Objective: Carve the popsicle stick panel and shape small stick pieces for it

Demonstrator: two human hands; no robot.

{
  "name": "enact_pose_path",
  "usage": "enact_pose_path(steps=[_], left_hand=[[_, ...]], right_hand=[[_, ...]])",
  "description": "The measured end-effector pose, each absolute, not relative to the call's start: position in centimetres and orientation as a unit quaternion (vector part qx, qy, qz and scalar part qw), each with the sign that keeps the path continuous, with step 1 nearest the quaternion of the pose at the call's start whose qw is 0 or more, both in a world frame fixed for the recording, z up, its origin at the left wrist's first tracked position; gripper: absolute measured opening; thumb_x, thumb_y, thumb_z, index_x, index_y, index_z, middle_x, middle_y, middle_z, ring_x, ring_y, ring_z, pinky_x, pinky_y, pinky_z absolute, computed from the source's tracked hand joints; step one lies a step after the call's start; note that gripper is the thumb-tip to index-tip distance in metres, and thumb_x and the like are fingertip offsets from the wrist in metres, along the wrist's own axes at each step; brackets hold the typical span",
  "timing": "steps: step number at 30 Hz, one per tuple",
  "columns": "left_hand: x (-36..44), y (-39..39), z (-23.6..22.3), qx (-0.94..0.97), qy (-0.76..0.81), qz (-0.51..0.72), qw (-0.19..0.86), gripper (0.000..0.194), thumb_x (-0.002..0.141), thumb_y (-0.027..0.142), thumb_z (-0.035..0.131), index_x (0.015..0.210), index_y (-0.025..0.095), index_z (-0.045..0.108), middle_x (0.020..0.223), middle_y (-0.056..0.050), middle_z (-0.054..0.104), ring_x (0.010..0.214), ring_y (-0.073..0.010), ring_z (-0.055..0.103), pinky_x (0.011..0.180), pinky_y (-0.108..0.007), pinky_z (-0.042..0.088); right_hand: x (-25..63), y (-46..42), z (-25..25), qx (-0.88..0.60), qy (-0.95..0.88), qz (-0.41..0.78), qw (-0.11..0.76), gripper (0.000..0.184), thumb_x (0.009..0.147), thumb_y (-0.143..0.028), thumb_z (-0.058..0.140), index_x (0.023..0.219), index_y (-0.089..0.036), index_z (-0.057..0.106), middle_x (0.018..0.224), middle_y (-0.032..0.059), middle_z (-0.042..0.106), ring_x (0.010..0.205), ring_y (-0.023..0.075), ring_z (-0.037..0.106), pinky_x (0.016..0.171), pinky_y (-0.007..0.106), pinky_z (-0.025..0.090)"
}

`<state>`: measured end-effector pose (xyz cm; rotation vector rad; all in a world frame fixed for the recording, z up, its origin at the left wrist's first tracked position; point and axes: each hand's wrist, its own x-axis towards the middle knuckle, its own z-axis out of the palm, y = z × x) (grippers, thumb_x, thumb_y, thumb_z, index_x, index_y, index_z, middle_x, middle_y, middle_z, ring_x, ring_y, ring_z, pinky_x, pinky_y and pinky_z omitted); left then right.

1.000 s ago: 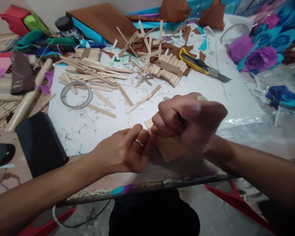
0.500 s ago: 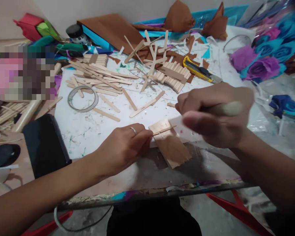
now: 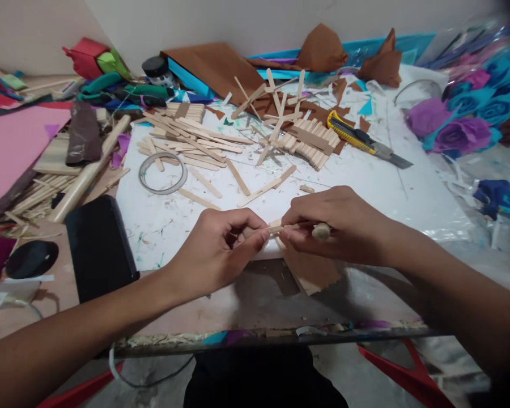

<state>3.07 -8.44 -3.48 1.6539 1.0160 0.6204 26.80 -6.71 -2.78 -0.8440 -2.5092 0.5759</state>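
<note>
A thin wooden craft stick [image 3: 274, 230] spans the gap between my hands. My left hand [image 3: 227, 243] is closed, pinching the stick's left end between thumb and fingertips. My right hand [image 3: 335, 226] is closed too, with thumb and forefinger at the stick's right end. It also keeps a tool with a pale, rounded handle [image 3: 322, 231] in its grasp; the tool's working end is hidden. Just beneath the hands lies a small flat wooden board [image 3: 312, 269] with a ragged near end. A short stick piece [image 3: 306, 188] rests beyond my right hand.
Behind are piled craft sticks [image 3: 191, 136], a tape roll [image 3: 162, 173], a bundle of sticks [image 3: 310, 141] and a yellow cutter [image 3: 352, 133] with its blade out. A black phone [image 3: 102, 249] lies left. Paper flowers [image 3: 463, 133] stand right. The table's front edge [image 3: 280, 340] is near.
My right hand has come down and left from above the board to meet my left hand at the stick. The stick is now raised off the board, held from both sides.
</note>
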Motion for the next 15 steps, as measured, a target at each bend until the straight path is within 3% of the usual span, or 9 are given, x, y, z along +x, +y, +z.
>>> enact_pose_path(steps=[9, 15], left_hand=[[2.9, -8.4, -4.1, 0.628, 0.4, 0.266, 0.611, 0.025, 0.098, 0.036, 0.066, 0.091, 0.013, 0.07, 0.077, -0.004, 0.071, 0.061, -0.0093, 0.057, 0.055, -0.019, 0.043], [2.9, -8.0, -4.4, 0.625, 0.401, 0.332, 0.583, 0.025, 0.095, 0.038, 0.071, 0.089, 0.015, 0.072, 0.085, -0.004, 0.067, 0.063, -0.0082, 0.052, 0.053, -0.018, 0.038]], right_hand=[[27.3, -6.6, -2.6, -0.322, -0.868, 0.31, 0.214, 0.006, 0.09, -0.019, 0.066, 0.087, -0.016, 0.071, 0.063, -0.005, 0.063, 0.054, 0.0067, 0.048, 0.054, 0.02, 0.035], [28.2, -6.2, -2.2, -0.306, -0.868, 0.355, 0.164, 0.012, 0.092, -0.013, 0.062, 0.092, -0.017, 0.074, 0.075, -0.0011, 0.068, 0.064, 0.0096, 0.056, 0.061, 0.022, 0.04]])
